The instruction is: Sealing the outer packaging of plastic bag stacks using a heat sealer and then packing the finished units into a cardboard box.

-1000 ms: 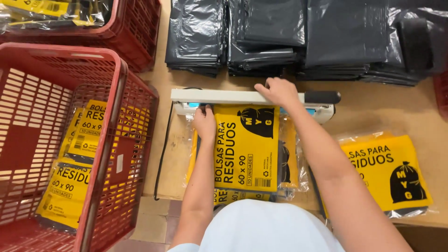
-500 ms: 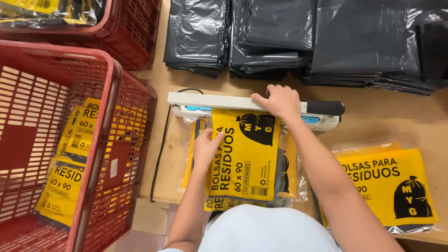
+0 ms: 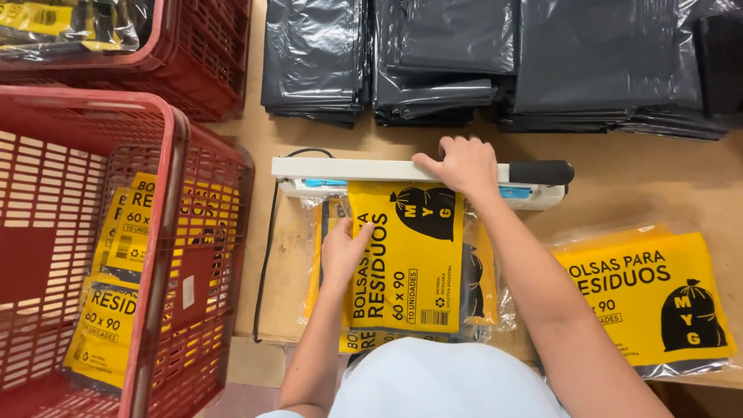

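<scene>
A white bar heat sealer (image 3: 348, 170) with a black handle lies across the wooden table. My right hand (image 3: 457, 164) presses down on its arm. Under the arm sits the top edge of a yellow packet of black bin bags (image 3: 414, 267), lying on more yellow packets. My left hand (image 3: 344, 248) rests flat on the packet's left edge, holding it in place.
A red plastic basket (image 3: 174, 232) at the left holds several sealed yellow packets. A second red basket (image 3: 209, 54) stands behind it. Stacks of folded black bags (image 3: 495, 62) line the back of the table. Another yellow packet (image 3: 646, 298) lies at the right.
The view has shifted slightly. My right hand stays on the sealer arm and my left hand has slid a little down the packet's left edge.
</scene>
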